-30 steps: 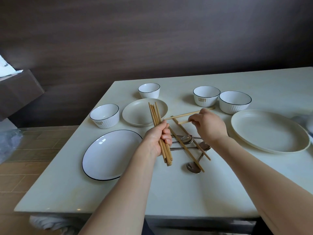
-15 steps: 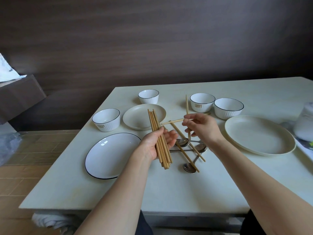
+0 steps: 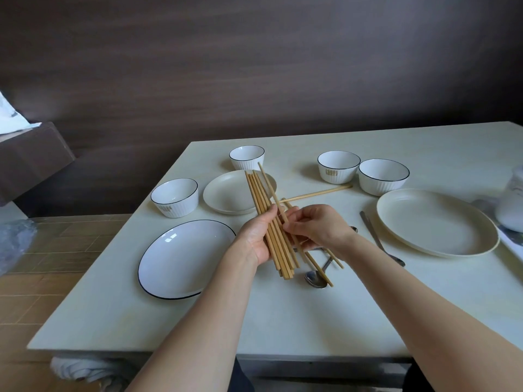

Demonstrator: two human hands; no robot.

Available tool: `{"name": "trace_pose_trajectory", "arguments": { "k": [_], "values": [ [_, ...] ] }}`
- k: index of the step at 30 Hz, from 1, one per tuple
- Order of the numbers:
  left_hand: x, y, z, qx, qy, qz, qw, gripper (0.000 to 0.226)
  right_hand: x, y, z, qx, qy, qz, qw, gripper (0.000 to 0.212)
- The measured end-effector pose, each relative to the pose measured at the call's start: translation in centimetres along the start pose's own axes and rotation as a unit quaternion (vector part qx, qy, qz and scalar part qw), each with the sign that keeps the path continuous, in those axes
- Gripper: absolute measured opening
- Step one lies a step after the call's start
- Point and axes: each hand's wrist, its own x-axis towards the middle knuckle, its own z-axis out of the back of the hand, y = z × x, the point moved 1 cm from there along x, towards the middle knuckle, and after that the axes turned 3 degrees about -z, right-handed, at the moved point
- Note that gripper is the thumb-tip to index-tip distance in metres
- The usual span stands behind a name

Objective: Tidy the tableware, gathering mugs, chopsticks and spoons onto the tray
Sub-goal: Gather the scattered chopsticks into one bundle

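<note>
My left hand [image 3: 259,236] holds a bundle of several wooden chopsticks [image 3: 259,190] above the table, tips pointing away from me. My right hand [image 3: 317,229] pinches one more chopstick [image 3: 266,178] and lays it against the bundle. One loose chopstick [image 3: 317,192] lies on the table toward the bowls. Two more chopsticks [image 3: 321,268] lie crossed under my hands over metal spoons [image 3: 314,278]. Another spoon [image 3: 379,241] lies beside the cream oval plate. The edge of a white tray [image 3: 509,241] shows at the far right.
Several white ribbed bowls [image 3: 174,198] stand at the back, around a small cream plate [image 3: 226,198]. A black-rimmed white oval plate [image 3: 184,258] lies left, a cream oval plate [image 3: 435,222] right. A frosted mug-like vessel [image 3: 512,205] sits at the right edge.
My right hand carried the picked-up chopstick leftward and brought it against the bundle in my left hand. The view tilted, showing another spoon by the cream plate.
</note>
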Motion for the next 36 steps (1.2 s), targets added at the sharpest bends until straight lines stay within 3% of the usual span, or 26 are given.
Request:
{"name": "trace_pose_trajectory", "arguments": {
  "k": [7,12,15,21,27,36],
  "values": [
    [0.3,0.1,0.2,0.005,0.004,-0.015,1.0,0.016,0.0,0.3,0.0,-0.013,0.005,-0.019,1.0,0.019],
    [1.0,0.0,0.8,-0.054,-0.034,-0.028,0.998,0.013,1.2,0.0,2.8,-0.094,-0.169,0.0,0.981,0.014],
    [1.0,-0.1,1.0,-0.06,-0.053,-0.017,0.997,0.021,2.0,-1.0,4.2,-0.166,-0.222,-0.007,0.961,0.012],
    [1.2,0.0,1.1,-0.026,-0.045,-0.021,0.998,0.03,2.0,-2.2,4.5,-0.287,-0.188,-0.049,0.938,0.009],
    [1.4,0.2,1.2,-0.017,-0.052,-0.004,0.998,0.025,2.2,-3.4,3.5,-0.443,-0.146,-0.098,0.879,0.024],
    [1.3,0.3,1.0,-0.041,-0.04,0.013,0.998,0.028,1.8,-2.4,3.2,-0.469,-0.184,-0.095,0.858,0.011]
  ]
}}
